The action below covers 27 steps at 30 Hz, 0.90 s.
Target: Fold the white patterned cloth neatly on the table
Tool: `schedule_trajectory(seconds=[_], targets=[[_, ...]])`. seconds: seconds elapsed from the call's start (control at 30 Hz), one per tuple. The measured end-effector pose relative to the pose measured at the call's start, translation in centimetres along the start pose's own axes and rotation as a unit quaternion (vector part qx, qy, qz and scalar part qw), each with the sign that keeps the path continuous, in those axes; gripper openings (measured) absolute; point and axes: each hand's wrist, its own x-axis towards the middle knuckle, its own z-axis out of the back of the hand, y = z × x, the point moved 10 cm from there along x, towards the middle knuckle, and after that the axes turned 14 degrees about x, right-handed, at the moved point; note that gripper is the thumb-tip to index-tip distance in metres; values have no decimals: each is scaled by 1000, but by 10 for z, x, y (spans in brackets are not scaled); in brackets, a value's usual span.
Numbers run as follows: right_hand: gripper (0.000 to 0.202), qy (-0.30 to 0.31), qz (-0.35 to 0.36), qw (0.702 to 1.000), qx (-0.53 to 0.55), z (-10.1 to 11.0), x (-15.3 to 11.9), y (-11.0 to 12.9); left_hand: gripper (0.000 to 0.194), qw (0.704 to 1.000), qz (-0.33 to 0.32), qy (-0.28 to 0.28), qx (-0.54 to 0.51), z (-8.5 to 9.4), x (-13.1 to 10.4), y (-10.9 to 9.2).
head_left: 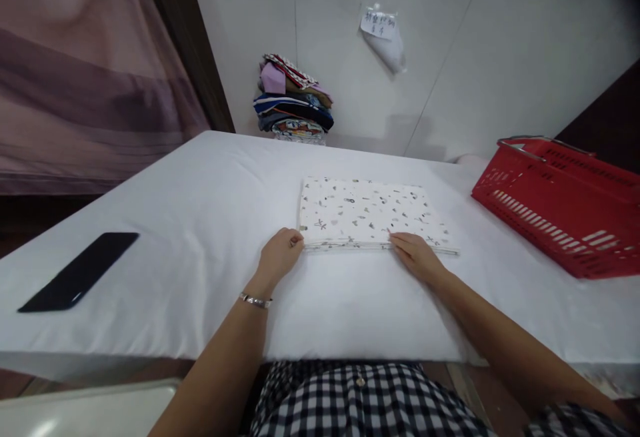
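Observation:
A white cloth (367, 210) with a small grey and brown print lies folded in a flat rectangle on the white-covered table. At its near left corner, my left hand (281, 250) has its fingers closed on the edge. My right hand (417, 256) pinches the near folded edge, right of the middle, fingertips on the layers. Several layers show along that near edge. A silver bracelet is on my left wrist.
A red plastic basket (565, 204) stands on the table at the right. On the left lies a flat black object (83, 270). Beyond the far edge rises a stack of folded fabrics (293, 100). Paper (383, 34) hangs on the wall.

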Motion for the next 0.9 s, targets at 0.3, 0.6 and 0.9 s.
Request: schedule_trajectory(seconds=[0.3, 0.6, 0.9], targets=[[32, -47, -25, 999, 2, 23, -22, -20, 18, 983, -103, -100, 117, 18, -3, -37], [26, 20, 59, 991, 118, -35, 61, 56, 23, 963, -230, -41, 138, -19, 5, -92], [19, 38, -8, 986, 165, -68, 81, 51, 20, 975, -204, -42, 82, -19, 3, -80]])
